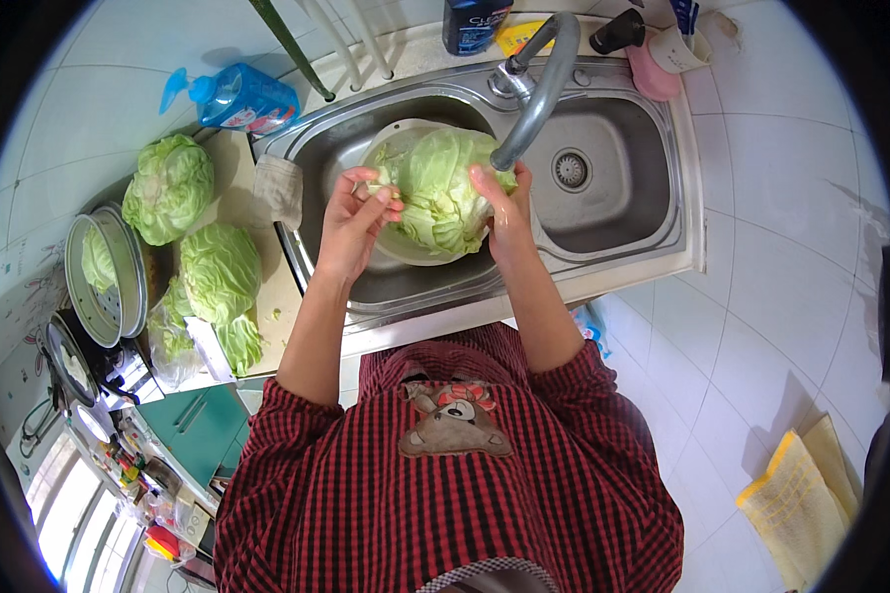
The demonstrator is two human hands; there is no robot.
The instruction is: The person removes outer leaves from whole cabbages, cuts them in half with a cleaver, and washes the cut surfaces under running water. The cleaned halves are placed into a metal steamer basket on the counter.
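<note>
A head of cabbage (441, 185) is held over a pale plastic basin (397, 248) in the left bowl (326, 181) of a steel sink. My right hand (508, 207) grips its right side, thumb on top, just below the spout of the faucet (541, 96). On the cabbage's left, my left hand (362, 219) pinches a small torn piece of leaf (383, 187) between thumb and fingers. Some loose leaf bits lie in the basin behind that hand. The basin's inside is mostly hidden by the cabbage.
Two more cabbages (169, 189) (221, 273) sit on the left counter beside a colander (93, 278) with leaves in it. A folded cloth (278, 190) lies at the sink's left rim. Behind stand a blue pump bottle (246, 98) and a dark bottle (475, 26). The right bowl (608, 141) has a drain strainer.
</note>
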